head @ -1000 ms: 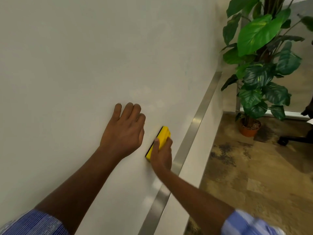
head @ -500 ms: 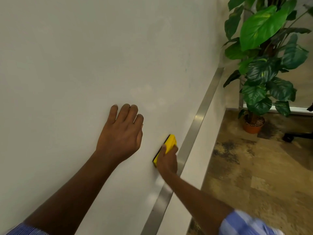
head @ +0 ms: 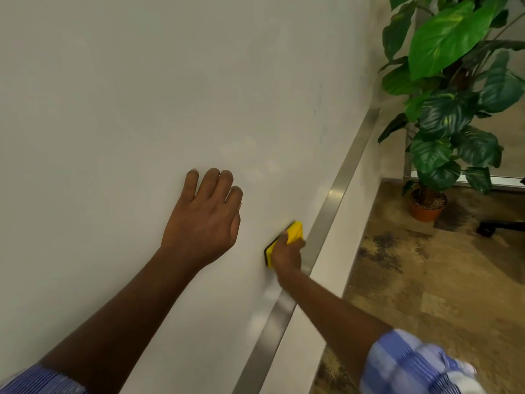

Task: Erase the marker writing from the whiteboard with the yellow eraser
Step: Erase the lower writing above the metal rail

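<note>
The whiteboard (head: 127, 109) fills the left and middle of the head view. Only faint bluish smudges show on it near the right side; I see no clear writing. My left hand (head: 203, 220) lies flat on the board, fingers together, holding nothing. My right hand (head: 285, 253) grips the yellow eraser (head: 294, 230), whose black felt side presses against the board. The eraser sits low on the board, just left of the metal bottom rail (head: 335, 191).
Below the rail runs a white wall strip down to a mottled brown floor (head: 412, 280). A large potted plant (head: 454, 95) in an orange pot (head: 427, 211) stands at the board's far end. A black chair base (head: 494, 227) shows at the right edge.
My right hand has slid the eraser down and to the right across the board, close to the metal rail. My left hand has stayed flat on the board.
</note>
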